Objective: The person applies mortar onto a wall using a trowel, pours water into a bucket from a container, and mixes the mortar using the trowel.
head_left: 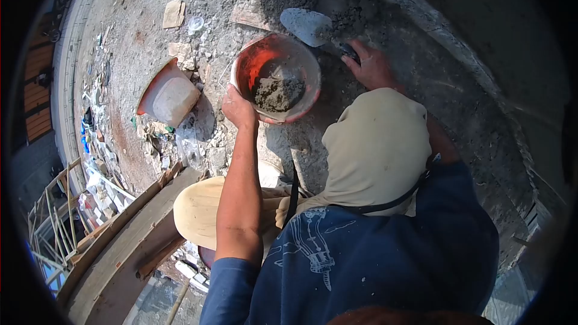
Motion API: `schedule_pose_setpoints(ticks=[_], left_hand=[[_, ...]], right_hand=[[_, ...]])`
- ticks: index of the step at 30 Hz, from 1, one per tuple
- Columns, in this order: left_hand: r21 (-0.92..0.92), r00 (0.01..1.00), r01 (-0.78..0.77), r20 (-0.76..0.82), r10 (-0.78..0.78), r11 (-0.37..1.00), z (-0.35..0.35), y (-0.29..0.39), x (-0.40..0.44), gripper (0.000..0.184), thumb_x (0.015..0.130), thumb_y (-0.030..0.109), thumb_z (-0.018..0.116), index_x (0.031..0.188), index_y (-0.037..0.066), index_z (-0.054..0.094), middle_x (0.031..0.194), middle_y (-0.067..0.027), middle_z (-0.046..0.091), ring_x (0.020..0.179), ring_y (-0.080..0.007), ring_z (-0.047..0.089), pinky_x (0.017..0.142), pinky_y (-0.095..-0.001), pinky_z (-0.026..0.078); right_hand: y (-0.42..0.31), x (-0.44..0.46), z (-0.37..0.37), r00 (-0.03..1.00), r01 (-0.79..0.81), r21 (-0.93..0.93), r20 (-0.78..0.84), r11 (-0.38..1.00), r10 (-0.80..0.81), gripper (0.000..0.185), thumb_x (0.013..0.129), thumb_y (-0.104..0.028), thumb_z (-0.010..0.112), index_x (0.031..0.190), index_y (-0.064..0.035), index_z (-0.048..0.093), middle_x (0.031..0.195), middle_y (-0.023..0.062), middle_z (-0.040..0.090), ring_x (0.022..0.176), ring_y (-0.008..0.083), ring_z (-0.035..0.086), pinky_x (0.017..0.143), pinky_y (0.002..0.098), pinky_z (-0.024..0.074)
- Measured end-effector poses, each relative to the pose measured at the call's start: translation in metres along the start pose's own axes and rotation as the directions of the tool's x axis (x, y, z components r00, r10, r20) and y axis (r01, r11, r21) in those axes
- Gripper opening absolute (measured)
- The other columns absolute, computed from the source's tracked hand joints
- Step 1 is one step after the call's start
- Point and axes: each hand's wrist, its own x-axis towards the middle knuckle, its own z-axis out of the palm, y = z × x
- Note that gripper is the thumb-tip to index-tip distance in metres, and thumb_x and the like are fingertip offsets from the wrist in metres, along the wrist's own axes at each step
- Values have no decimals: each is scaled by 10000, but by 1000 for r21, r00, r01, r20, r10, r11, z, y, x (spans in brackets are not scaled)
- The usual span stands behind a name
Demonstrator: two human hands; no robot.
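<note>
My left hand (238, 107) is closed on the near left rim of a red-orange bucket (248, 67), which is tilted so its mouth faces me. A lump of wet grey-brown mortar (274, 93) lies inside, and the inner wall is smeared with grey. To the right of the bucket, my right hand (374, 67) is wrapped round the dark handle of a trowel (306, 26). Its pale, mortar-coated blade points left, just beyond the bucket's far right rim. Darker loose mortar (352, 21) lies on the ground beside the blade.
Another bucket (173, 97), crusted with dried mortar, lies tipped to the left. A flat board (251, 7) is behind the held bucket. Broken pieces (174, 13) and rubble litter the ground. At lower left runs a curved wooden beam (129, 244); a concrete edge (421, 9) curves at upper right.
</note>
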Motion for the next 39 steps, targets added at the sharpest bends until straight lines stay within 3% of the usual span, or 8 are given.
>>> schedule_pose_setpoints(ticks=[5, 8, 13, 23, 26, 29, 36, 39], left_hand=[[-183, 994, -106, -33, 102, 977, 7, -30, 2, 526, 1025, 344, 416, 953, -119, 655, 943, -292, 679, 852, -406, 635, 803, -461, 448], [-84, 999, -36, -12, 35, 996, -9, -34, 0, 528, 1033, 340, 408, 959, -121, 652, 943, -283, 681, 841, -390, 630, 795, -455, 447], [-141, 999, -38, -30, 34, 989, -3, -28, -3, 542, 1034, 354, 417, 941, -127, 648, 887, -269, 681, 791, -376, 616, 777, -460, 447], [51, 985, -163, -44, 165, 985, -4, -40, 0, 491, 1040, 296, 396, 938, -115, 645, 907, -314, 658, 845, -469, 612, 762, -489, 441], [67, 986, -158, -44, 161, 985, -7, -26, -5, 500, 1045, 301, 394, 931, -119, 639, 891, -312, 653, 826, -474, 606, 749, -502, 432], [17, 987, -145, -64, 146, 989, -6, -17, -9, 510, 1048, 309, 393, 924, -119, 639, 877, -309, 654, 813, -467, 607, 747, -499, 435], [-39, 991, -119, -74, 116, 992, -3, -15, -10, 500, 1046, 295, 398, 894, -122, 629, 844, -304, 645, 782, -465, 588, 736, -504, 427], [-20, 995, -93, -49, 92, 995, -3, -25, -6, 510, 1049, 302, 393, 873, -120, 620, 829, -302, 635, 776, -464, 579, 736, -504, 420]], right_hand=[[94, -8, -21, 999, 15, -10, 47, 1000, -15, 461, 901, -388, 662, 1275, -123, 612, 1109, 183, 693, 1042, 398, 651, 880, 483, 508], [89, -11, -29, 955, -59, -149, 281, 987, 99, 455, 898, -388, 658, 1263, -118, 629, 1096, 194, 696, 1045, 390, 652, 898, 470, 507], [64, 33, 8, 967, 13, -146, 252, 989, 25, 509, 896, -427, 647, 1319, -146, 609, 1129, 204, 689, 1072, 391, 646, 946, 461, 497], [60, 78, 49, 943, -211, 264, -199, 941, 267, 523, 915, -444, 616, 1283, -72, 614, 1114, 229, 688, 1082, 411, 638, 926, 464, 494], [60, 65, 24, 991, 75, -20, 111, 997, -73, 477, 916, -422, 619, 1270, -103, 625, 1110, 218, 691, 1077, 409, 641, 924, 473, 497], [19, 85, 30, 967, 54, -152, 253, 987, -14, 453, 917, -401, 618, 1278, -126, 625, 1114, 212, 691, 1073, 410, 642, 918, 485, 504], [16, 153, 78, 983, -181, 267, 32, 947, 179, 498, 922, -432, 611, 1301, -110, 608, 1110, 220, 689, 1072, 421, 640, 890, 495, 515], [24, 123, 72, 978, -162, 177, -100, 971, 182, 519, 924, -446, 603, 1305, -94, 604, 1117, 224, 687, 1088, 412, 637, 903, 501, 505]])
